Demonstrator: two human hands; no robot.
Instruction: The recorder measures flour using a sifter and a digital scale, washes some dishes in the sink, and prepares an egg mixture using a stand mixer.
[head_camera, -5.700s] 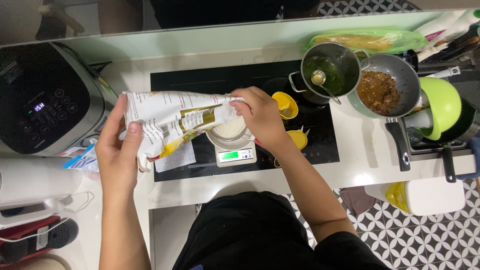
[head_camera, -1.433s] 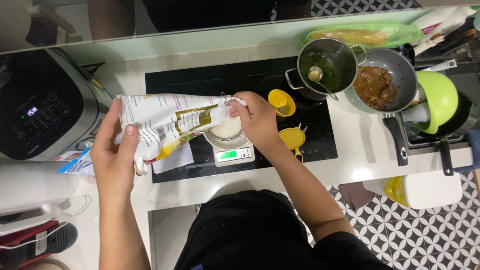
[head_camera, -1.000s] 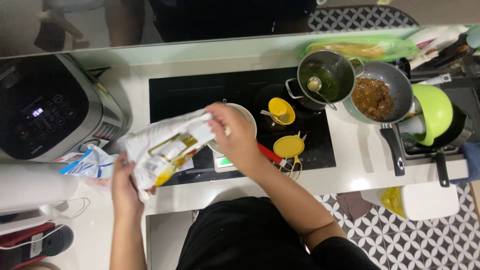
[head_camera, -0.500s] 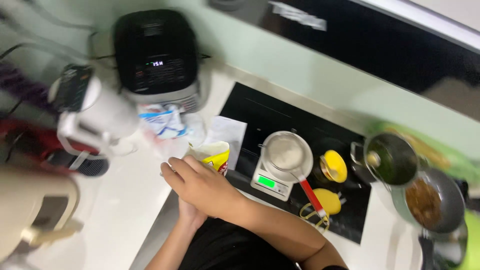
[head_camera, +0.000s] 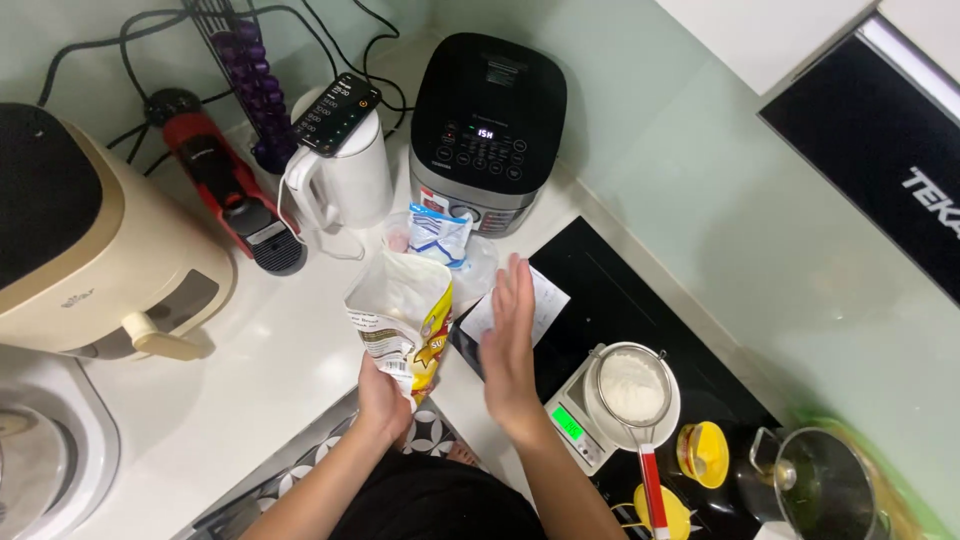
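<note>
The white counter (head_camera: 290, 370) carries the beige air fryer (head_camera: 90, 250), the black rice cooker (head_camera: 487, 130) and the white kettle (head_camera: 340, 170), with a phone (head_camera: 335, 112) lying on its lid. My left hand (head_camera: 383, 400) is closed around the bottom of the flour bag (head_camera: 402, 315), holding it upright at the counter's front edge with its mouth open. My right hand (head_camera: 510, 345) is flat, fingers spread, holding nothing, just beside the bag. I judge the weighing done: white flour sits in the sieve (head_camera: 632, 388) on the kitchen scale (head_camera: 580, 430). The bag is not yet closed or put away.
</note>
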